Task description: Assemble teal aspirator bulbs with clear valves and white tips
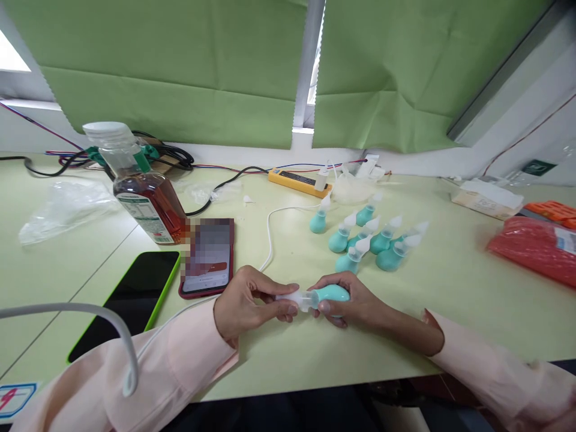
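Near the table's front edge, my left hand (pixel 254 303) pinches the whitish tip (pixel 290 297) of a small bulb device. My right hand (pixel 355 303) is wrapped round its teal bulb (pixel 332 293). A clear collar (pixel 308 300) shows between the two hands, and the device lies level, tip to the left. Several similar teal bulbs with white tips stand in a group behind my right hand, among them one at the left (pixel 317 222) and one at the right (pixel 391 258).
Left of my hands lie a red-cased phone (pixel 207 258) and a green-cased phone (pixel 130 300). Behind them stands a bottle of brown liquid (pixel 150 204). A yellow power strip (pixel 299 182) and cables lie at the back, a red plastic package (pixel 531 249) at the right.
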